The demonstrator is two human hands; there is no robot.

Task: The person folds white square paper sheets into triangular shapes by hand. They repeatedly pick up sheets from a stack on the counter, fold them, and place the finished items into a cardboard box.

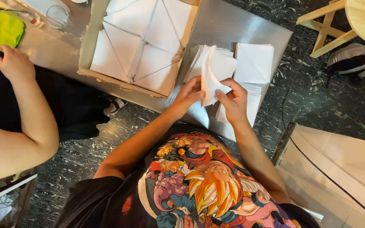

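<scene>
My left hand and my right hand both pinch one white paper napkin, held folded above the steel table. Under it lies a fanned stack of white napkins. A squarer pile of white napkins sits just to the right, with more sheets beneath near the table's edge. To the left, a shallow cardboard box holds several napkins folded into triangles.
Another person's arm and hand rest on the table at the left, beside a green cloth and a glass. A wooden stool stands at the top right on dark marbled floor. A black cable runs past a pale board.
</scene>
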